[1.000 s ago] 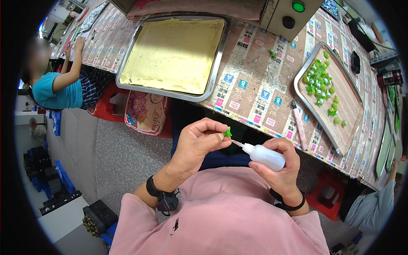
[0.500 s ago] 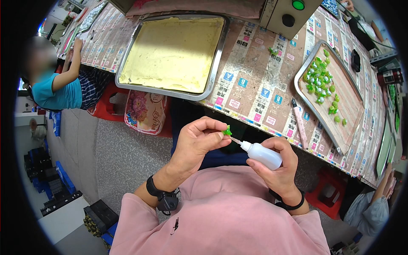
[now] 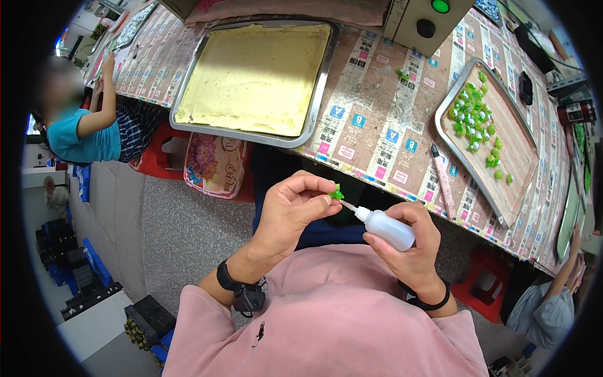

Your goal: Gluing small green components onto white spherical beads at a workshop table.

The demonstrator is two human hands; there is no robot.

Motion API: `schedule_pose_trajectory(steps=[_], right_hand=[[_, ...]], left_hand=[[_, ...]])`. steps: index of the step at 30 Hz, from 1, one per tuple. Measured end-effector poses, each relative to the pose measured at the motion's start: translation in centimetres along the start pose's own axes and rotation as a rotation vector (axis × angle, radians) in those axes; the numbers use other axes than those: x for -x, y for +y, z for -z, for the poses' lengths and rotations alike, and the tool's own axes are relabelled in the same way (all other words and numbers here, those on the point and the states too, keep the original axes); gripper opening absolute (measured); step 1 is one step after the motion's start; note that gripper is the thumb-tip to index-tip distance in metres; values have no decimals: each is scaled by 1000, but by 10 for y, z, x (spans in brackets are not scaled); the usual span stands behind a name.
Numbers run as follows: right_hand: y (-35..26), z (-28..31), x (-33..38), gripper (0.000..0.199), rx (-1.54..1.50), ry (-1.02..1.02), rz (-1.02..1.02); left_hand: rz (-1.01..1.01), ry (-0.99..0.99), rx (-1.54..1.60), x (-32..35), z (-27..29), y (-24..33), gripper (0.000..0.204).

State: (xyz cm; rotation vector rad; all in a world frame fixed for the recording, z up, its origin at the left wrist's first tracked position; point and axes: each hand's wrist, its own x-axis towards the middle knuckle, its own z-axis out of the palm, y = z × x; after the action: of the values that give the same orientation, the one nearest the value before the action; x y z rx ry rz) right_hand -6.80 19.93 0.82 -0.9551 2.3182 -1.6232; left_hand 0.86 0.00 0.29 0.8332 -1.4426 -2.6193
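Observation:
Between the thumb and fingertips of my left hand is a small green figure, partly covered by the fingers. My right hand grips a white squeeze bottle, tilted so its thin nozzle points up and left. The nozzle's tip is right by the underside of the figure; whether they touch I cannot tell. Both hands are in front of my chest, off the table's near edge. Several similar green pieces with white eyes lie on a metal tray at the right.
A metal tray with a pale yellow sheet stands on the paper-covered table. A pink pen-like tool lies beside the right tray. One loose green figure sits near a box with a green light. A co-worker sits at the left.
The bottle has shifted very slightly left, while my left hand stays almost still. At the left, the co-worker's forearm has moved a little.

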Motion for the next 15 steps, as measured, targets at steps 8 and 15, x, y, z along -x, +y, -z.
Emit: schedule_pose_trajectory(steps=[8,15], right_hand=[[-1,-1,-1,39,15,0,-19],[-4,1,-2,38,57,-8,28]], left_hand=[[-9,-7,-21,0,-1,0,12],[17,-28,-12,1,-1,1,15]])
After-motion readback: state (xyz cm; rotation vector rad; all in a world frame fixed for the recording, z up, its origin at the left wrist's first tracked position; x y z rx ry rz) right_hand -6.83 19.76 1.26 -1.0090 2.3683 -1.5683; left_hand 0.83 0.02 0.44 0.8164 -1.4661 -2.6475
